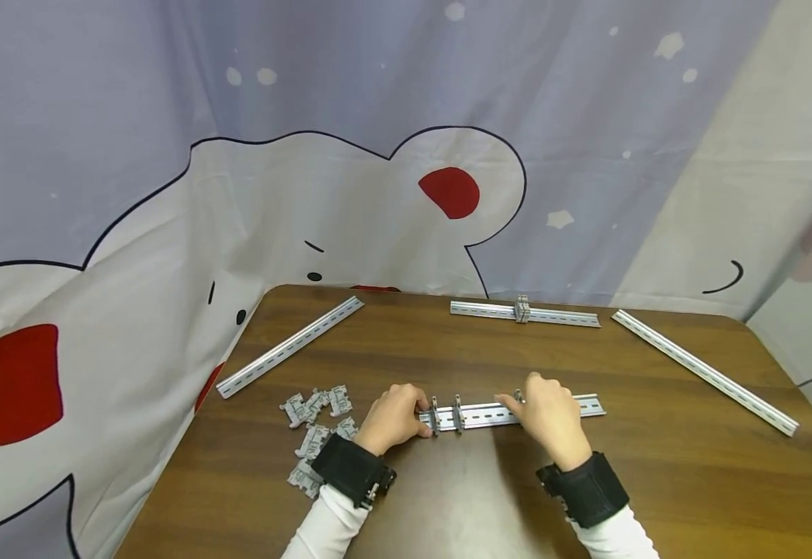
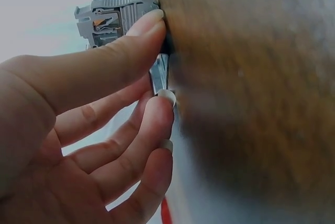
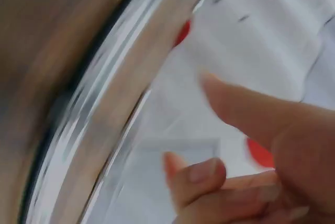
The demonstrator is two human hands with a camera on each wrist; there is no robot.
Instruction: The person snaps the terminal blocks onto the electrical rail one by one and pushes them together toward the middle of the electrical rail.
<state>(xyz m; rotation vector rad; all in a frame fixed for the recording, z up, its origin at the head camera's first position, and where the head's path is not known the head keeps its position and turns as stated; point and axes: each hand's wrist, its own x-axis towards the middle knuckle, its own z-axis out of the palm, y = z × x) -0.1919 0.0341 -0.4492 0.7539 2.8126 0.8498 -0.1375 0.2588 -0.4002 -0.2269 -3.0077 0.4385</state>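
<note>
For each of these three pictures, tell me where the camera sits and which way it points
Head: worn on the head, looks forward and down at the table; both hands, left hand and right hand, on the near rail.
Left wrist: at the left hand, close on its fingers touching the rail end and gray clips.
Right wrist: blurred, along the rail; fingers show.
Shared: the near rail.

Three spare metal rails [image 1: 289, 346] [image 1: 525, 313] [image 1: 702, 370] across the brown table [image 1: 657, 481], cartoon-bear curtain [image 1: 350, 210] behind.
</note>
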